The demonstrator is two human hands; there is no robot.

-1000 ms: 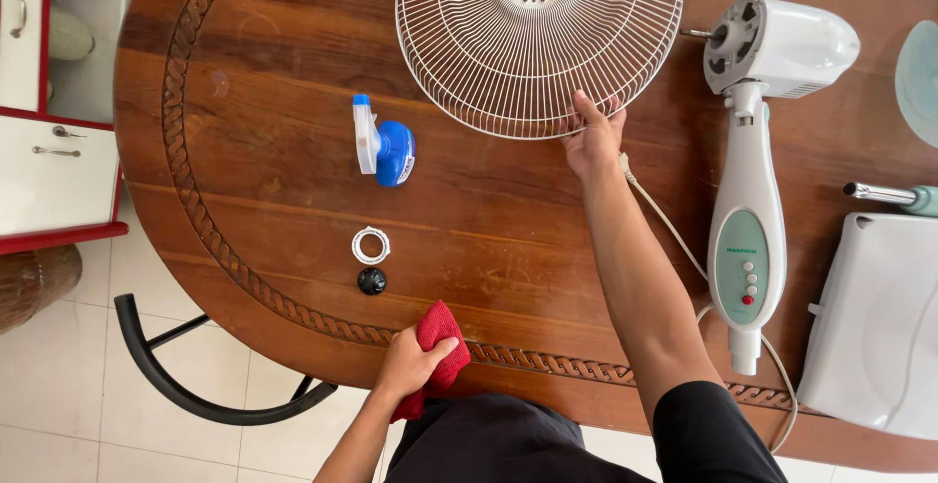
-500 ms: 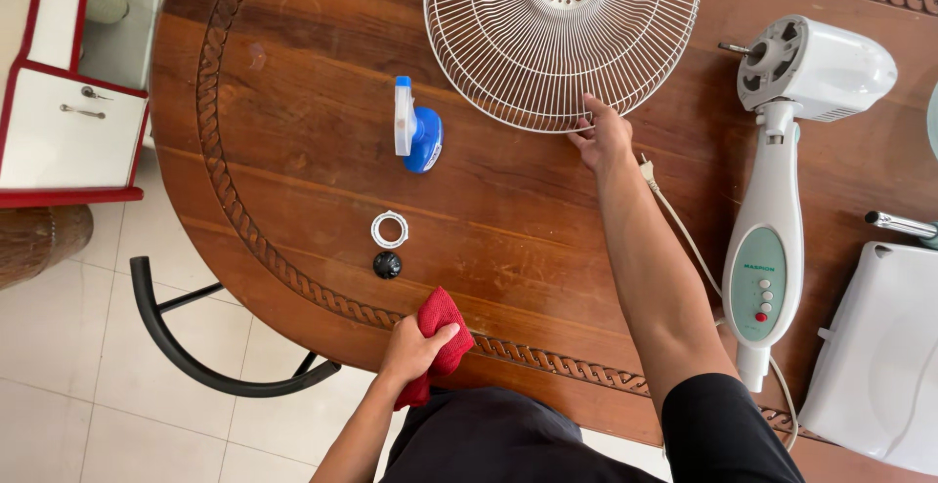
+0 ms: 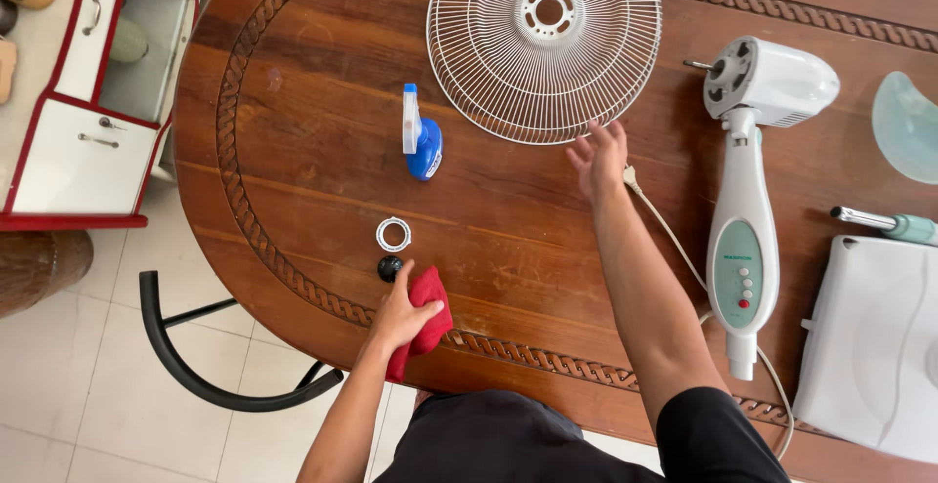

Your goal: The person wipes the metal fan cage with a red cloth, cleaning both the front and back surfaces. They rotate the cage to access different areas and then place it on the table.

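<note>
Your left hand (image 3: 403, 315) clenches a crumpled red cloth (image 3: 426, 317) near the counter's (image 3: 293, 151) front edge, fingertips just beside a small black knob (image 3: 389, 267). Above the knob lies a white plastic ring (image 3: 393, 234). Your right hand (image 3: 598, 159) is released, fingers spread, just below the round white wire fan grille (image 3: 544, 45), which lies flat. A blue spray bottle (image 3: 420, 138) lies left of it, nozzle pointing away. The fan body (image 3: 747, 200) lies lengthwise to the right.

The left hand (image 3: 403, 315) sits low and close to the body, with its fingers curled shut in a tight grip. The right arm stretches far forward. The right hand (image 3: 598, 159) is open, fingers spread.
</note>
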